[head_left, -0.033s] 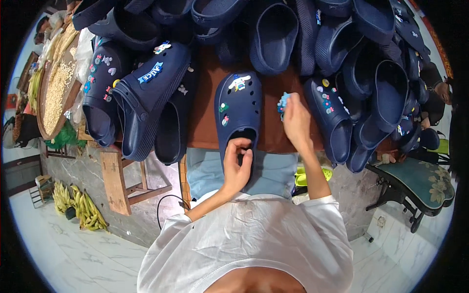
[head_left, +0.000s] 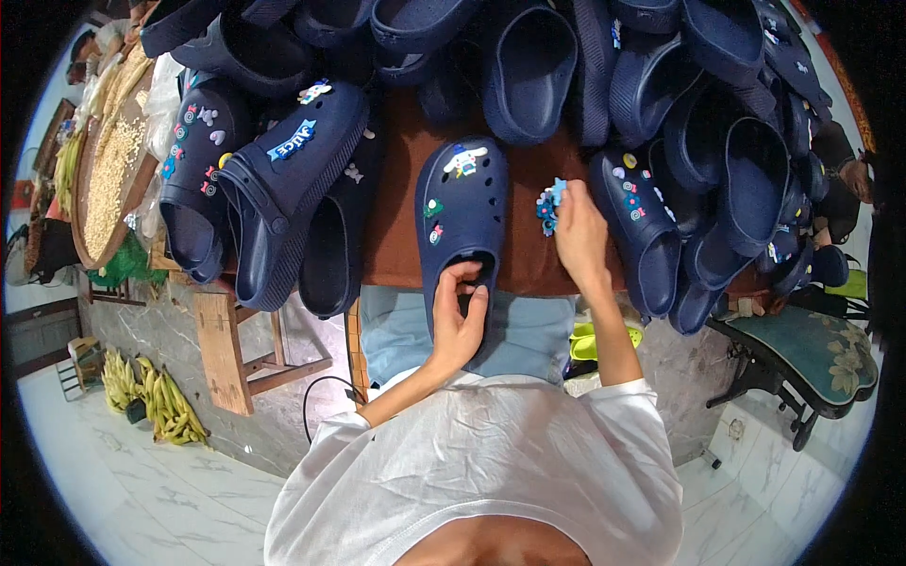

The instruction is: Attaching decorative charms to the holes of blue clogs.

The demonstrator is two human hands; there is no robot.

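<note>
A navy clog (head_left: 464, 208) lies on the brown table cover in front of me, toe pointing away. On its top sit a white character charm (head_left: 465, 160), a green and white charm (head_left: 433, 208) and a pink and white charm (head_left: 435, 234). My left hand (head_left: 457, 325) is closed at its heel opening, fingers curled inside. To the clog's right, my right hand (head_left: 581, 236) pinches a light blue charm (head_left: 559, 189); the fingertips partly cover it. Several blue flower charms (head_left: 546, 215) are clustered just left of that hand.
Navy clogs (head_left: 530, 75) are heaped along the far side, with decorated clogs (head_left: 293, 160) at left and another decorated clog (head_left: 637, 226) close to my right hand. The brown cover (head_left: 392, 222) shows between them. A wooden stool (head_left: 225, 354) stands at lower left, a green-topped seat (head_left: 802, 354) at right.
My right hand has shifted slightly right and drawn the light blue charm up beside the blue flower charms, which show more now. My left hand and the clog have barely moved.
</note>
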